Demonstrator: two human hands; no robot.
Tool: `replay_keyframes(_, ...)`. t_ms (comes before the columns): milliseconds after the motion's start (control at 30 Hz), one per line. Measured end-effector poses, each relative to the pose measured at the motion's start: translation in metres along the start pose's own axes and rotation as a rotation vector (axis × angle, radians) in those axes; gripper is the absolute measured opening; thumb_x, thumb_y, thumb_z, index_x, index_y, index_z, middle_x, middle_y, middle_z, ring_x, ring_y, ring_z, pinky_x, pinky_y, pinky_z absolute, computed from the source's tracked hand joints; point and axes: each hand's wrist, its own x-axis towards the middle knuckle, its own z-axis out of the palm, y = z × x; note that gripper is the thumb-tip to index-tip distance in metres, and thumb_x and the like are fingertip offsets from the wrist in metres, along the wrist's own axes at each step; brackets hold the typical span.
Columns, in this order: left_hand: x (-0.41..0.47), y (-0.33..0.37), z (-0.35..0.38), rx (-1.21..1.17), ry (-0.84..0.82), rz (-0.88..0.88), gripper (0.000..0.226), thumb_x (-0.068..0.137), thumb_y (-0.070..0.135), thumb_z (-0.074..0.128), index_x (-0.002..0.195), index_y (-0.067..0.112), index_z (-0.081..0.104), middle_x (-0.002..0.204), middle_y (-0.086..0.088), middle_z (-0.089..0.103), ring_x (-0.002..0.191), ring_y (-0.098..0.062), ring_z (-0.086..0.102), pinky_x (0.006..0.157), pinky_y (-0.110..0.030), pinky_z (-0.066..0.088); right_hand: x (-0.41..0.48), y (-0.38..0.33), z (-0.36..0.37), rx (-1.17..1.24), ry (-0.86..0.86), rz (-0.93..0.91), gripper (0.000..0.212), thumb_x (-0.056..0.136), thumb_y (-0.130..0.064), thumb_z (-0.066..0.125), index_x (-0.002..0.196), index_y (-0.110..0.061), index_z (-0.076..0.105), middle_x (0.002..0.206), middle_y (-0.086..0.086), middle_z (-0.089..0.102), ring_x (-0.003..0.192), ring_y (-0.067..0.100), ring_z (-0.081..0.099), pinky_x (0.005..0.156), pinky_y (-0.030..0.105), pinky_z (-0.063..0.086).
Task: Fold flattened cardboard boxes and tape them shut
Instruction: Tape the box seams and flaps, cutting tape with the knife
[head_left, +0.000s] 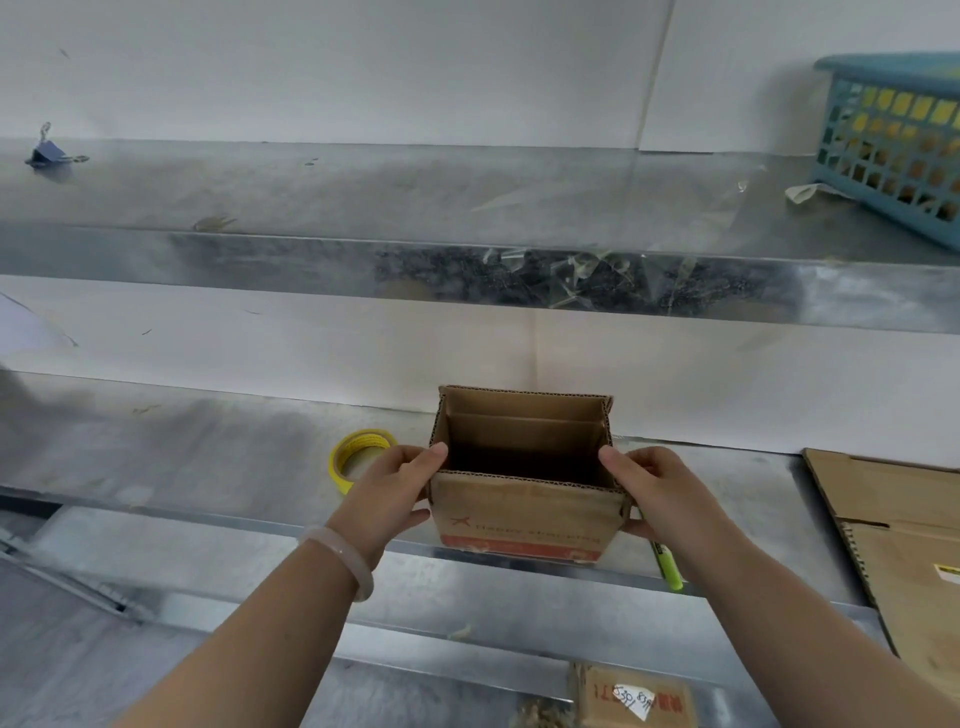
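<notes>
The small brown box (524, 512) stands up with its open mouth pointing up. Its long side runs from left to right. It is at the front edge of the metal table (208, 452), but it is hard to tell if it rests there or is lifted a bit.

The left hand (395, 488) grips the left side of the box, with the thumb on the top edge. The right hand (654, 493) grips the right side the same way.

A yellow tape roll (345, 457) lies just behind the left hand. A green pen (670, 569) lies under the right hand. Flat cardboard (893, 499) lies on the right. A blue basket (893, 145) sits on the shelf (311, 182) above, and a clip (49, 153) is far to the left on it.

The top flaps of the box stand straight up. The inside is dark. The front has faint words and a red strip along the bottom.
</notes>
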Motion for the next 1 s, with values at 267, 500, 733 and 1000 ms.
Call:
replay_keyframes(267,-0.008,0.011,-0.006,0.167,0.229,0.282,0.016,0.091,0.022,0.061,0.084,0.032,0.072,0.074,0.008,0.071,0.078,-0.011,0.069,0.058,-0.024,0.057,-0.012,-0.022,-0.012,-0.312,0.146,-0.224,0.019,0.095,-0.038,0.057,0.083,-0.026,0.066,0.081,-0.010,0.068,0.068,0.012,0.070,0.062,0.026,0.054)
replay_keyframes(500,-0.032,0.021,-0.059,0.198,0.398,0.396,0.013,0.092,0.028,0.060,0.092,0.036,0.070,0.075,0.019,0.071,0.073,-0.010,0.070,0.067,-0.025,0.058,-0.030,-0.060,0.026,-0.370,0.046,-0.408,0.015,0.094,-0.042,0.057,0.080,-0.039,0.061,0.082,-0.016,0.068,0.074,0.011,0.069,0.079,0.038,0.059)
replay_keyframes(733,-0.048,0.019,-0.154,0.103,0.542,0.396,0.017,0.092,0.020,0.060,0.095,0.033,0.070,0.076,0.021,0.071,0.070,-0.005,0.069,0.061,-0.020,0.057,-0.038,-0.091,0.122,-0.421,-0.045,-0.511,0.018,0.093,-0.046,0.056,0.096,-0.033,0.068,0.084,-0.019,0.065,0.080,0.003,0.063,0.073,0.025,0.054)
replay_keyframes(1000,-0.077,0.001,-0.309,0.040,0.656,0.356,0.016,0.091,0.017,0.063,0.096,0.032,0.067,0.078,0.012,0.073,0.074,-0.008,0.070,0.062,-0.021,0.058,-0.067,-0.131,0.292,-0.442,-0.140,-0.612,0.021,0.096,-0.040,0.054,0.109,-0.032,0.068,0.085,-0.021,0.063,0.080,0.000,0.059,0.068,0.020,0.044)
